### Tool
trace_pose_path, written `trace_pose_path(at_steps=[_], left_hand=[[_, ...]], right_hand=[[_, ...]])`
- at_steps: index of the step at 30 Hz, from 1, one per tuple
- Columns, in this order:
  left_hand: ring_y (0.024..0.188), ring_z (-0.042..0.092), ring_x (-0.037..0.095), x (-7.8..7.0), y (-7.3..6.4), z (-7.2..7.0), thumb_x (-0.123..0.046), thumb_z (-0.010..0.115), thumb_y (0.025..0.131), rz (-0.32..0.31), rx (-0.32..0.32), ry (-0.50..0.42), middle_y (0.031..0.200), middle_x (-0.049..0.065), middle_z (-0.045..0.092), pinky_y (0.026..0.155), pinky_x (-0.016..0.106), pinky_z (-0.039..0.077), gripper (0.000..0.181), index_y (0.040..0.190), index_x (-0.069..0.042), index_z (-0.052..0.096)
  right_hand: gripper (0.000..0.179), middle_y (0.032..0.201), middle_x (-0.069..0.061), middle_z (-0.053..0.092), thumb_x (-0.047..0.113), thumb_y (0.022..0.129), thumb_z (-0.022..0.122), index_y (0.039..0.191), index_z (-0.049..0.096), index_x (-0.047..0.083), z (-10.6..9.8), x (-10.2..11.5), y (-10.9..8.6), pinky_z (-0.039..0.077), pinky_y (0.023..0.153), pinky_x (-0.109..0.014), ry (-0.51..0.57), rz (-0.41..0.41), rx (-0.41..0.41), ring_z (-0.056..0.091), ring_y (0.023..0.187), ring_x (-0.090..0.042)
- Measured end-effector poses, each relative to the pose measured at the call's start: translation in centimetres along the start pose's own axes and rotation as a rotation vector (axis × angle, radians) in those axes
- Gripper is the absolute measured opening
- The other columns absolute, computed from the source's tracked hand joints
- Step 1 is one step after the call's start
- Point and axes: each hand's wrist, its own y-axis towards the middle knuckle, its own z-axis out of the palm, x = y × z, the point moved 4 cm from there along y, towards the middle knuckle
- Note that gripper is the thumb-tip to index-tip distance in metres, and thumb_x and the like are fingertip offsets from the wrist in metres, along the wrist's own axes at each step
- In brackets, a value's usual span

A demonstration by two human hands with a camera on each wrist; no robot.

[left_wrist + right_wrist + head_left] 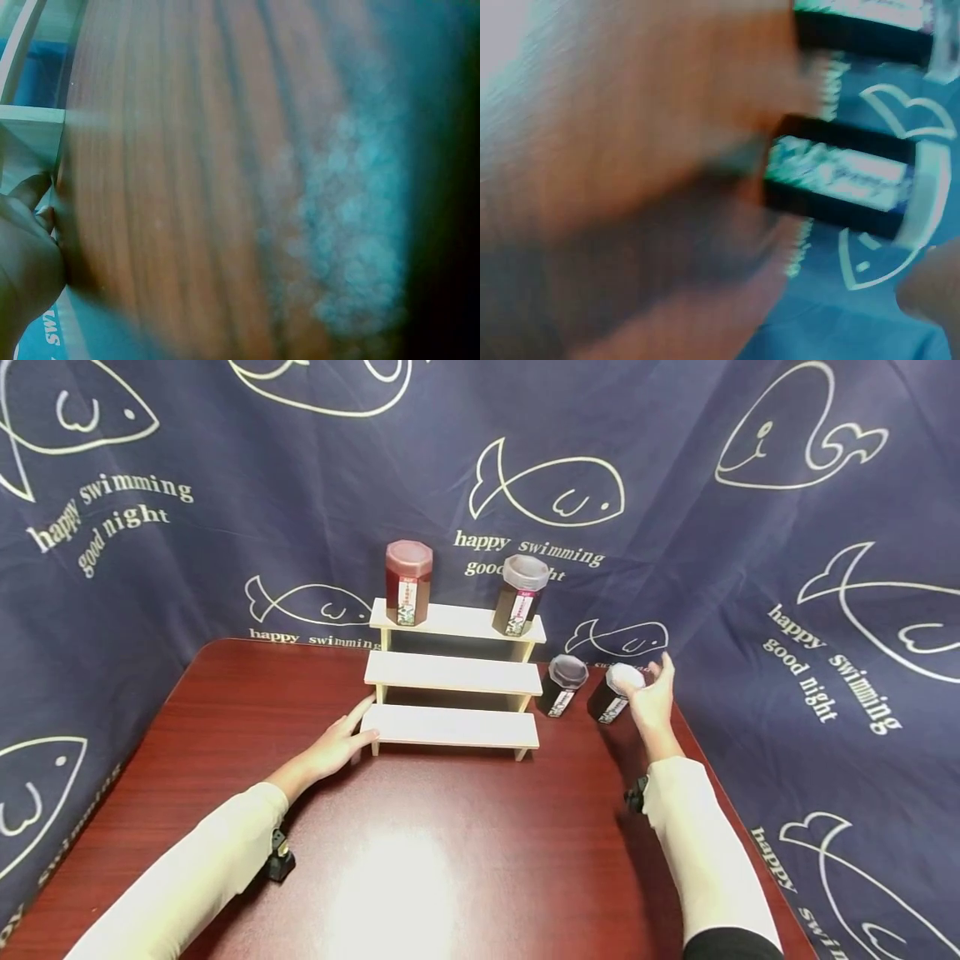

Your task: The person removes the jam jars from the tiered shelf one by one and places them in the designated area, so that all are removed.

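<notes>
My left hand [337, 747] is at the left end of a pale three-step wooden shelf [450, 727], its fingers straight and touching the lowest step. In the left wrist view the left hand [30, 247] shows at the left edge, beside the shelf frame. My right hand [654, 702], fingers spread, is at a dark jar with a white lid [611, 706]. The right wrist view shows that labelled jar [840, 176] upright, with part of the right hand [934, 292] near its lid; whether they touch I cannot tell.
Another dark jar [562, 687] with a clear lid stands between the shelf and the white-lidded jar. On the top step are a red jar [408, 585] and a dark jar [519, 597]. The reddish-brown table [510, 843] meets a blue fish-print cloth [675, 527].
</notes>
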Motion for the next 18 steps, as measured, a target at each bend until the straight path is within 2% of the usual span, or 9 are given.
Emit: trace_pose_path(at_steps=[3,7,11,14,16,18], left_hand=[[0.063,0.058,0.022,0.0,0.0,0.0,-0.037,0.053,0.105,-0.001,0.003,0.003,0.056,0.005,0.056,0.114,0.062,0.015,0.073,0.164,-0.022,0.013],[0.066,0.058,0.022,0.2,0.0,0.0,-0.039,0.053,0.104,0.001,0.000,0.014,0.056,0.005,0.055,0.115,0.063,0.011,0.074,0.164,-0.021,0.013],[0.060,0.058,0.021,0.2,0.1,0.0,-0.039,0.052,0.105,0.006,-0.004,0.005,0.055,0.005,0.055,0.115,0.062,0.014,0.073,0.164,-0.022,0.013],[0.059,0.060,0.027,0.1,0.0,0.0,-0.039,0.053,0.104,0.019,-0.006,0.005,0.056,0.006,0.055,0.111,0.062,0.021,0.074,0.164,-0.020,0.014],[0.078,0.064,0.035,0.0,0.0,0.0,-0.039,0.052,0.104,0.028,-0.011,0.021,0.056,0.006,0.055,0.111,0.063,0.021,0.074,0.164,-0.018,0.014],[0.083,0.063,0.041,0.0,-0.1,0.0,-0.040,0.053,0.104,0.026,-0.014,0.024,0.056,0.006,0.055,0.109,0.063,0.023,0.074,0.164,-0.019,0.014]], right_hand=[[0.098,0.155,-0.019,0.038,0.001,0.081,0.080,0.159,0.023,0.011,0.7,1.9,0.0,0.029,0.116,-0.038,-0.015,-0.058,-0.007,0.036,0.141,-0.029],[0.094,0.156,-0.021,0.035,0.000,0.082,0.080,0.158,0.024,0.005,2.3,5.1,-0.8,0.022,0.119,-0.031,0.068,-0.091,0.061,0.029,0.148,-0.027],[0.094,0.156,-0.028,0.031,-0.005,0.081,0.077,0.157,0.021,-0.005,3.8,8.6,-2.2,0.018,0.121,-0.037,0.167,-0.101,0.153,0.025,0.149,-0.036],[0.094,0.158,-0.027,0.029,-0.005,0.081,0.076,0.157,0.019,-0.006,5.1,10.0,-2.5,0.018,0.121,-0.037,0.194,-0.106,0.214,0.025,0.149,-0.037],[0.094,0.159,-0.024,0.029,-0.003,0.083,0.075,0.158,0.019,-0.004,6.1,10.3,-2.3,0.019,0.120,-0.033,0.180,-0.108,0.247,0.025,0.149,-0.033],[0.092,0.160,-0.022,0.029,0.000,0.085,0.076,0.158,0.021,-0.001,7.1,10.7,-2.0,0.020,0.119,-0.029,0.174,-0.110,0.280,0.026,0.150,-0.030]])
